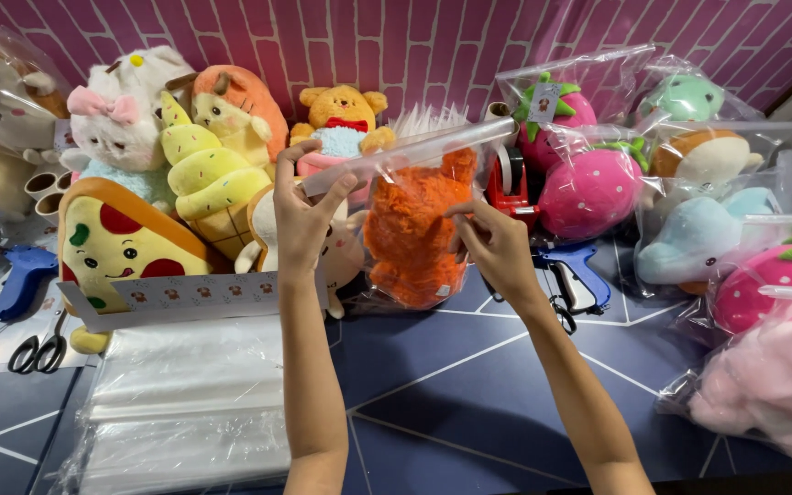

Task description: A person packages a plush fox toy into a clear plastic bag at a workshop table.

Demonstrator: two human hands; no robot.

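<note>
An orange plush toy [410, 234] sits inside a clear plastic bag [414, 151] held upright over the dark blue table. My left hand [302, 215] grips the bag's left side near the folded top flap. My right hand [497, 247] holds the bag's right side, fingers pinched on the plastic. The bag's top edge slants up toward the right.
A stack of clear bags [185, 403] lies at the front left. Loose plush toys [185, 156] crowd the back left; bagged plush toys [689, 183] fill the right. Scissors [37, 353], a red tape dispenser [506, 188] and blue tagging guns [579, 270] lie around.
</note>
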